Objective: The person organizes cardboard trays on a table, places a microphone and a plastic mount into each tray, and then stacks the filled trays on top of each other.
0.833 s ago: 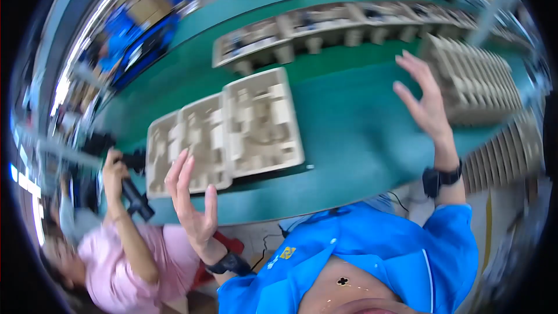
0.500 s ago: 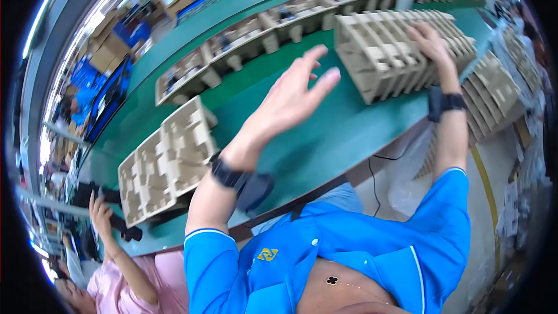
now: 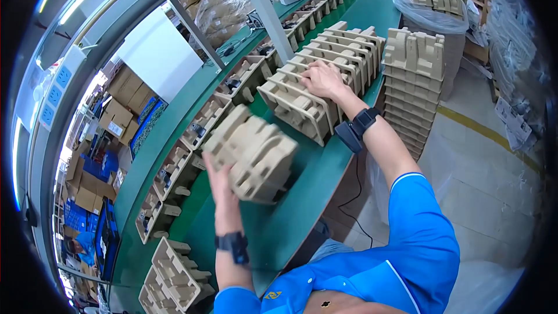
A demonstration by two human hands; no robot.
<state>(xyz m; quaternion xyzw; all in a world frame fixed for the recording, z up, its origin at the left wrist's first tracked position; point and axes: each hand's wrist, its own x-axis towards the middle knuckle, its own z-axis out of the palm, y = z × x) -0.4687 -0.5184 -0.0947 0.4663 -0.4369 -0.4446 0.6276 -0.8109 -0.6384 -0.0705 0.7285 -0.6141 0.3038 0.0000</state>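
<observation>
Left hand: clamped on tilted, blurred beige moulded-pulp tray | Right hand: touching on-edge beige moulded-pulp trays, long green bench; grip: cannot tell

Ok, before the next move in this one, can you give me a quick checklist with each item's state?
1. Left hand touching the blurred molded-pulp tray: ok, at its left side.
2. Left grip secure: cannot tell, motion blur.
3. Right hand on the row of upright pulp trays: ok, resting at the top.
4. Upright row supported: ok, standing on edge on the green workbench.
5. Blurred tray lifted fully off the workbench: cannot tell, its underside is hidden.
6. Lower-left trays free of parts: ok, no parts visible in their cavities.
</observation>
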